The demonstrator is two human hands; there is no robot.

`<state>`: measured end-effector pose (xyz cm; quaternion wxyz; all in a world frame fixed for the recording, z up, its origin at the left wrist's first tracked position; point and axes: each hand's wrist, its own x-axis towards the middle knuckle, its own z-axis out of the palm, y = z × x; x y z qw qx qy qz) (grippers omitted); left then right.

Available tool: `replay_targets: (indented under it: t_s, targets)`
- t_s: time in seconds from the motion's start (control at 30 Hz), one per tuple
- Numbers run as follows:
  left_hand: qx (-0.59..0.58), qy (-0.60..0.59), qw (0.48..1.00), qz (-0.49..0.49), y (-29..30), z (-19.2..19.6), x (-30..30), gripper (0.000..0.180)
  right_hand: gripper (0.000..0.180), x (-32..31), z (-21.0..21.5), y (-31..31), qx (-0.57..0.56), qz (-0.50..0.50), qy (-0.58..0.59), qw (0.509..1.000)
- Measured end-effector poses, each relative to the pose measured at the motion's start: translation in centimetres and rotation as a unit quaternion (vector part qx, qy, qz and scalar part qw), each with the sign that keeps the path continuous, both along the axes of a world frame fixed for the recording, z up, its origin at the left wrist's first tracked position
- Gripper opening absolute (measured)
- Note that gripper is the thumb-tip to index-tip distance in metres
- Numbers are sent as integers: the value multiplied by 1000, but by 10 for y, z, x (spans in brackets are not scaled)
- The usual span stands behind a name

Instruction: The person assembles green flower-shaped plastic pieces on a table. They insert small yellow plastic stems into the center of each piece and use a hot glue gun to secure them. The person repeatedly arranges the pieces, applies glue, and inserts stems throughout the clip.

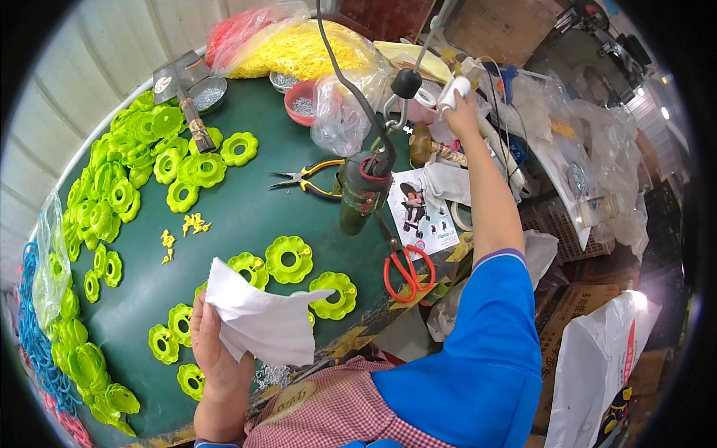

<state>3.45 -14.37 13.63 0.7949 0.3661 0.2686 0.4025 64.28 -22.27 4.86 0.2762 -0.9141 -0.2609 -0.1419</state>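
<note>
My left hand (pixel 216 347) is closed at the near side of the table, holding a white sheet of tissue (pixel 261 317) by its left edge. Beneath and around the sheet lie several lime-green flower-shaped plastic rings (pixel 289 260), some partly hidden by it. My right arm reaches to the far right, where my right hand (pixel 464 116) has its fingers around a small white roll (pixel 454 91), apparently of paper. Just left of that hand, a dark hand tool (pixel 362 198) hangs from a hook and cable.
Long-nose pliers (pixel 306 179), red-handled scissors (pixel 408 272) and a printed leaflet (pixel 423 210) lie mid-table. A hammer (pixel 196 127) rests by a large heap of green rings (pixel 112 168). Bowls of screws (pixel 302 104) and a bag of yellow parts (pixel 287 52) stand behind.
</note>
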Motion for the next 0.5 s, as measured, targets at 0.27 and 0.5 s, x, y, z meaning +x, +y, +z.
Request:
replay_targets:
  t_s: [0.27, 0.5]
  targets:
    - [14, -22, 999, 19, 2, -8, -17, 27, 53, -95, 42, 1, 375, 27, -88, 923]
    - [37, -43, 998, 2, -8, -12, -12, 27, 55, -416, 69, -48, 404, 398, 327, 756]
